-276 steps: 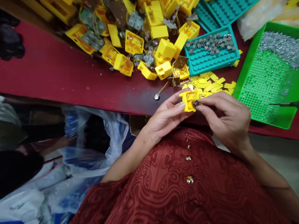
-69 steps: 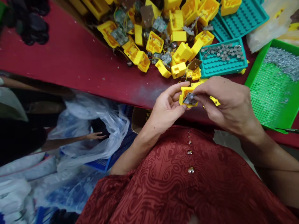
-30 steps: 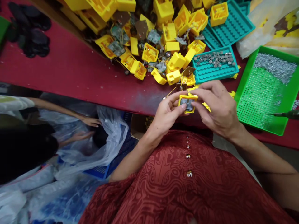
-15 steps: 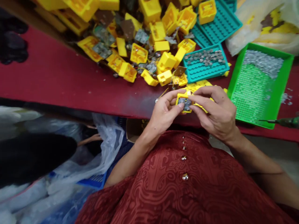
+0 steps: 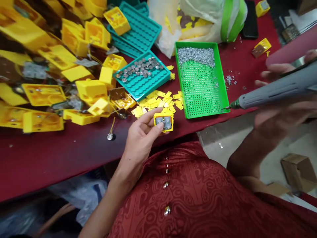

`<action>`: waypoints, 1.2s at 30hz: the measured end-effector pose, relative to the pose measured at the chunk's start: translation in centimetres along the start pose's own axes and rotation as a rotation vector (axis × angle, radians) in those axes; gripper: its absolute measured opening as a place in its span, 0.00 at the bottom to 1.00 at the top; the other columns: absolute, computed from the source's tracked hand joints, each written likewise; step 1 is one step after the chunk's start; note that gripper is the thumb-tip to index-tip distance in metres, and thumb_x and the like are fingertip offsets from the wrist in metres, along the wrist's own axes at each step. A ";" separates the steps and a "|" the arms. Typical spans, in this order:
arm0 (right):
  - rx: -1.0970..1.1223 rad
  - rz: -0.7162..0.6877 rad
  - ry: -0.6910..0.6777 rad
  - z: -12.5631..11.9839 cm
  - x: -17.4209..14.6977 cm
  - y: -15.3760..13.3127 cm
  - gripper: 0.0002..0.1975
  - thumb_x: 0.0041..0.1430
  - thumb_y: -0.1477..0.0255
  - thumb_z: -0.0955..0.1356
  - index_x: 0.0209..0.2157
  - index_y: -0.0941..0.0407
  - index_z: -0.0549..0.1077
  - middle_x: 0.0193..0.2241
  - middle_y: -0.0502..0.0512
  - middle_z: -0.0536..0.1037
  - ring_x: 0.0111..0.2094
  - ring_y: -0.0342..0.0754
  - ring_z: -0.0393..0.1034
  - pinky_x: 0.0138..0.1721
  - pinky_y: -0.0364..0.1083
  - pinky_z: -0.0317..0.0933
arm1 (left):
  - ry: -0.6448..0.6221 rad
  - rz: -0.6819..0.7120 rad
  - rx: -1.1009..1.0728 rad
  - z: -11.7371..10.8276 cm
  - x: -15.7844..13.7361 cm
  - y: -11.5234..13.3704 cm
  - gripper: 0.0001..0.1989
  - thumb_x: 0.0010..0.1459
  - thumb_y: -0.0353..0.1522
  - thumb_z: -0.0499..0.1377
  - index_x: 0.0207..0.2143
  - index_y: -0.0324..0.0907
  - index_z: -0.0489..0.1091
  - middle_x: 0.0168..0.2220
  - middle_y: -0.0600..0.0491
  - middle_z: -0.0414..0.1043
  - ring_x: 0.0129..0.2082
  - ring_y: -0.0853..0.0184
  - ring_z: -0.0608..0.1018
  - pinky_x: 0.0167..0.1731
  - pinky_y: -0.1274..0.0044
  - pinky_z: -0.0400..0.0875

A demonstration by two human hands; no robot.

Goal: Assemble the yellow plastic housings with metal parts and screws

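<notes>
My left hand (image 5: 141, 135) grips a small yellow plastic case (image 5: 163, 113), its thumb pressed on grey parts and a circuit board inside the open side. At the right, my right hand (image 5: 284, 115) is around a grey electric screwdriver (image 5: 274, 86), with fingers showing beyond the tool and the rest below it; the hand is blurred. The screwdriver's thin bit points left, at the near right corner of a green tray (image 5: 225, 79) of small screws. Small yellow plastic pieces (image 5: 158, 100) lie just beyond my left hand.
Many yellow cases (image 5: 44, 94) with grey parts are piled at the left. A teal tray (image 5: 138, 91) holds round metal discs. Behind stand a plastic bag (image 5: 198, 29) of yellow parts and a black phone (image 5: 250, 21). A wired metal disc (image 5: 110, 136) lies near the table edge.
My right hand has left the yellow case and moved right to the electric screwdriver. My left hand keeps the case. The view has swung to the right.
</notes>
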State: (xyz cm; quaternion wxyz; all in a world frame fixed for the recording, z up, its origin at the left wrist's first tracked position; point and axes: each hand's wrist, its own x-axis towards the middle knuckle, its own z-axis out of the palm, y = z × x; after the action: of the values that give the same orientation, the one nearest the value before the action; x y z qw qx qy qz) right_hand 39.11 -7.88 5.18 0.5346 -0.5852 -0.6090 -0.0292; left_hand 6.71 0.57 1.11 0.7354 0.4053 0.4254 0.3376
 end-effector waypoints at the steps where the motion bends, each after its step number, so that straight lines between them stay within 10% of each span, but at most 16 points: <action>1: 0.028 -0.066 0.054 1.2 0.0 -0.1 0.42 0.70 0.32 0.56 0.69 0.46 0.68 0.50 0.60 0.77 0.47 0.53 0.78 0.44 0.54 0.77 | 0.002 -0.015 -0.002 0.3 0.0 0.0 0.27 0.47 0.37 0.82 0.49 0.42 0.83 0.38 0.50 0.87 0.34 0.67 0.87 0.37 0.79 0.85; 6: 0.144 -0.066 0.192 6.0 1.0 -1.5 0.21 0.76 0.48 0.66 0.55 0.49 0.71 0.42 0.54 0.75 0.32 0.45 0.75 0.31 0.47 0.70 | -0.002 -0.095 0.009 1.2 0.0 -0.2 0.29 0.48 0.38 0.82 0.52 0.42 0.82 0.39 0.50 0.88 0.35 0.66 0.87 0.36 0.80 0.84; 15: 0.117 0.091 0.319 10.8 2.1 -0.1 0.34 0.70 0.35 0.60 0.49 0.53 0.59 0.25 0.47 0.66 0.22 0.41 0.59 0.22 0.46 0.59 | -0.167 -0.141 -0.013 3.1 1.0 -0.7 0.21 0.56 0.39 0.78 0.50 0.43 0.83 0.47 0.48 0.87 0.39 0.65 0.86 0.38 0.77 0.84; 36: 0.193 0.055 0.341 11.3 1.6 0.6 0.31 0.73 0.37 0.60 0.50 0.53 0.60 0.25 0.44 0.62 0.21 0.37 0.57 0.22 0.43 0.54 | -0.172 -0.175 -0.047 3.4 1.0 -0.1 0.18 0.57 0.37 0.78 0.49 0.45 0.84 0.43 0.50 0.87 0.38 0.66 0.86 0.38 0.78 0.85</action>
State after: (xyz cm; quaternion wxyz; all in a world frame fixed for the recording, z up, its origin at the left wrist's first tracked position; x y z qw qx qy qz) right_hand 33.02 0.92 1.08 0.6844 -0.5342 -0.4932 -0.0547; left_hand 10.17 0.31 1.76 0.8050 0.3769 0.3866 0.2460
